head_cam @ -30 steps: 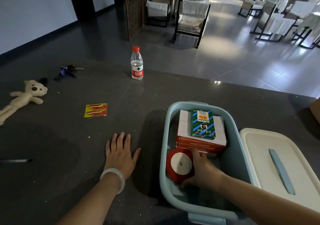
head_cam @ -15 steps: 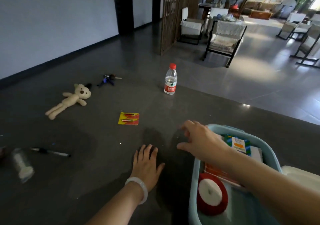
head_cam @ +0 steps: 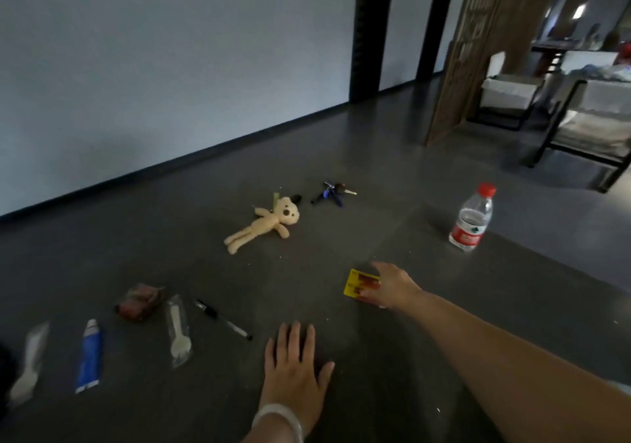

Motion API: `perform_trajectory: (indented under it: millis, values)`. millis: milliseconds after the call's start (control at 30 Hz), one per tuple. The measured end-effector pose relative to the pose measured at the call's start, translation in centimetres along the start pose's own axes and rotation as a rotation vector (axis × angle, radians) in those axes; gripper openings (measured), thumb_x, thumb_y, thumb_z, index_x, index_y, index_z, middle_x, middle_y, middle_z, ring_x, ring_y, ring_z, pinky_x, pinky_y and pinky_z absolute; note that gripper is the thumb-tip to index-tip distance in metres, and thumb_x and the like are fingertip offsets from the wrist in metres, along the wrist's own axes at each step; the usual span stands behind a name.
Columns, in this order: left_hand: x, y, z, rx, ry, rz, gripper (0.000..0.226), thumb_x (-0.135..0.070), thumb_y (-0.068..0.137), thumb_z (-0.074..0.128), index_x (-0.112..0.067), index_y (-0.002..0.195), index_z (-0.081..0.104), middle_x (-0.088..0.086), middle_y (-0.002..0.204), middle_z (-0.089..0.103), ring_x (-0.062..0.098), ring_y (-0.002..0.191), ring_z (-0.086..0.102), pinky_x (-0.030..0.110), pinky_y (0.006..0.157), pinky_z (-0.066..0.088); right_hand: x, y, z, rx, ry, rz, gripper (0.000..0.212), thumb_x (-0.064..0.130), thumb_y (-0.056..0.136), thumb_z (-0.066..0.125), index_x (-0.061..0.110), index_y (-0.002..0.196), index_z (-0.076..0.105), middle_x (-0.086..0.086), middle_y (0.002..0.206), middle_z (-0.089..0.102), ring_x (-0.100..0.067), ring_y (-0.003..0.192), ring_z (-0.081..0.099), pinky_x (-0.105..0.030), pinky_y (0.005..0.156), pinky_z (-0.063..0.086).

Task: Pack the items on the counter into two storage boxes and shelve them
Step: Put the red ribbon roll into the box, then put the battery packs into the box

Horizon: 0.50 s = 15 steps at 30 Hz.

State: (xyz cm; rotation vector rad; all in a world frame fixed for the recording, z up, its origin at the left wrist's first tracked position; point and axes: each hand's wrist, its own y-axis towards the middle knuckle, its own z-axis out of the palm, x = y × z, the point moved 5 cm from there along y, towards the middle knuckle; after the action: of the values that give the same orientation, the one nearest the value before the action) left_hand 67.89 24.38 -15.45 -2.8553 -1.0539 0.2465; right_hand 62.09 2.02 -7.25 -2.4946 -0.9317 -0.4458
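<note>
A yellow and red battery pack (head_cam: 355,282) lies flat on the dark counter (head_cam: 444,306). My right hand (head_cam: 392,287) reaches across and grips the pack's right end, thumb at its far edge and fingers at its near edge. Spread flat on the counter nearer to me is my left hand (head_cam: 295,364), holding nothing, a pale bangle on its wrist. The storage boxes are out of view.
Also on the counter: a cream teddy bear (head_cam: 264,225), keys (head_cam: 333,191), a water bottle (head_cam: 472,219) at the far edge, a black pen (head_cam: 223,319), a wrapped plastic spoon (head_cam: 178,330), a reddish packet (head_cam: 141,301), a blue tube (head_cam: 89,355), another wrapped spoon (head_cam: 29,364).
My right hand left the red tape roll in the blue box, crossed to the left and reached the battery pack. The view swung left, away from the box. My left hand stayed flat.
</note>
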Motion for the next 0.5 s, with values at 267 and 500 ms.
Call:
perform_trajectory:
  millis: [267,500]
  values:
    - [-0.4,0.8,-2.1,-0.086,0.011,0.031,0.071,-0.071,0.069,0.045,-0.026,0.117,0.072,0.008,0.127,0.065,0.028,0.115,0.063,0.040,0.102,0.026,0.6,5.6,2.0,-0.020,-0.271,0.005,0.063,0.048,0.078,0.071,0.016,0.129,0.051,-0.009,0.132,0.046,-0.030,0.123,0.044,-0.035,0.099,0.043]
    - [0.4,0.7,0.0,0.082,-0.054,0.034,0.076,-0.066,0.093,0.012,-0.025,0.153,-0.007,0.004,0.161,-0.015,0.027,0.147,-0.021,0.047,0.114,-0.015,0.5,5.2,3.4,0.066,-0.105,0.210,0.084,0.060,0.064,0.081,0.007,0.124,0.054,-0.016,0.127,0.052,-0.033,0.116,0.052,-0.038,0.090,0.050]
